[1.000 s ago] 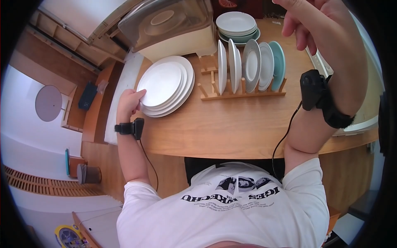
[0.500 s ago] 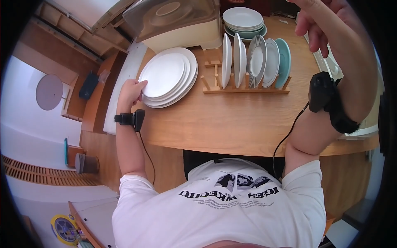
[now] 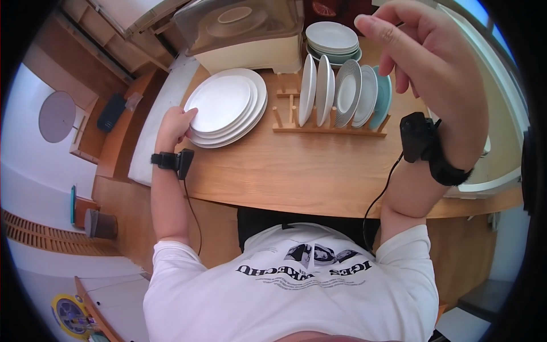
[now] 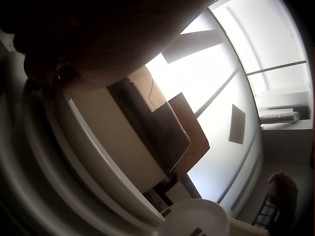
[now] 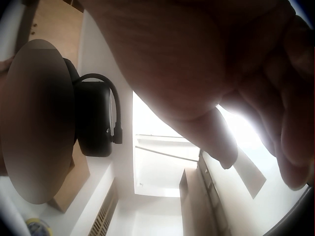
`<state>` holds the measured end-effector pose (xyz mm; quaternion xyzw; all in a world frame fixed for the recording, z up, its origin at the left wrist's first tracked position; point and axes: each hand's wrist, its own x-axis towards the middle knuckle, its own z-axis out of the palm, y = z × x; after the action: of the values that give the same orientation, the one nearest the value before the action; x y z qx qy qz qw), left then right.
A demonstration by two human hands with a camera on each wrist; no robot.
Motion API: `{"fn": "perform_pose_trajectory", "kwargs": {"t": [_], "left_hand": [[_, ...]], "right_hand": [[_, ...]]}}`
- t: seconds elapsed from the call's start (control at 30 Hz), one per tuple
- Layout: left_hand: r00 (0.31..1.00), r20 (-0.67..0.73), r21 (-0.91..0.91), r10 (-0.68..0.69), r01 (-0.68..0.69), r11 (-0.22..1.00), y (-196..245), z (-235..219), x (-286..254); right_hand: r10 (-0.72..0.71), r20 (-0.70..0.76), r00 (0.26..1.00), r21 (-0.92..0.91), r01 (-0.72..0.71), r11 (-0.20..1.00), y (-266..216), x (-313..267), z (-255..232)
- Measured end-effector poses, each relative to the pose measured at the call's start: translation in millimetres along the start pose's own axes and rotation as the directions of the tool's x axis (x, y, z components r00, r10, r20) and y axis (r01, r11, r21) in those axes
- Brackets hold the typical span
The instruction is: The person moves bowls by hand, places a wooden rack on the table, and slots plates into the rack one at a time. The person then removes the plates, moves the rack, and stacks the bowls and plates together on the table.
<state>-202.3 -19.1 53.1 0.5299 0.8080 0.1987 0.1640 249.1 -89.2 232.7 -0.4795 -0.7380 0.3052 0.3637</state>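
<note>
At the left of the table, my left hand (image 3: 175, 125) pinches the rim of the top white plate (image 3: 219, 105) in a stack of several white plates. Its thumb lies over the rim, with the other fingers curled below at the stack's edge, partly hidden. The stacked plates (image 4: 93, 152) fill the lower left of the left wrist view. My right hand (image 3: 427, 57) is raised above the table's right side, holding nothing, its fingers loosely bent. Behind and left of it, a wooden plate rack (image 3: 330, 130) holds several plates on edge, including a ribbed grey plate (image 3: 348, 94) and a teal plate (image 3: 382, 98).
Behind the rack stands a pile of white plates (image 3: 332, 35) on teal dishes. A cream storage box (image 3: 250, 54) with a see-through lid stands at the back left. A white-framed bin (image 3: 501, 154) borders the right side. Cables (image 3: 383, 196) hang from both wrist cameras.
My right hand has moved left and shows more of itself, now overlapping the teal plate in the head view. My left hand stays at the plate stack's rim. The head view has shifted slightly.
</note>
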Motion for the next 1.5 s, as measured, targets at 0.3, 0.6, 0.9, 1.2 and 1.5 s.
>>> {"fn": "perform_pose_trajectory", "kwargs": {"t": [0.3,0.6,0.9,1.2,1.5], "left_hand": [[0.837,-0.338,0.018,0.431,-0.452,0.892,80,-22,-26],[0.62,-0.414,-0.333,0.666,-0.785,0.523,179,-43,-68],[0.726,-0.086,-0.457,0.682,-0.637,0.621,170,-40,-41],[0.691,0.11,-0.633,0.714,-0.505,0.587,179,-17,-11],[0.57,0.249,-0.908,0.783,-0.144,0.394,187,-12,-14]], "right_hand": [[-0.178,-0.081,0.981,-0.55,0.105,0.829,50,60,95],[0.128,-0.012,0.992,-0.782,-0.089,0.617,60,76,146],[0.099,0.05,0.994,-0.672,-0.04,0.739,58,93,130],[0.029,-0.23,0.973,-0.004,-0.03,1.0,39,73,51],[-0.025,-0.198,0.98,0.33,0.091,0.94,73,75,44]]}}
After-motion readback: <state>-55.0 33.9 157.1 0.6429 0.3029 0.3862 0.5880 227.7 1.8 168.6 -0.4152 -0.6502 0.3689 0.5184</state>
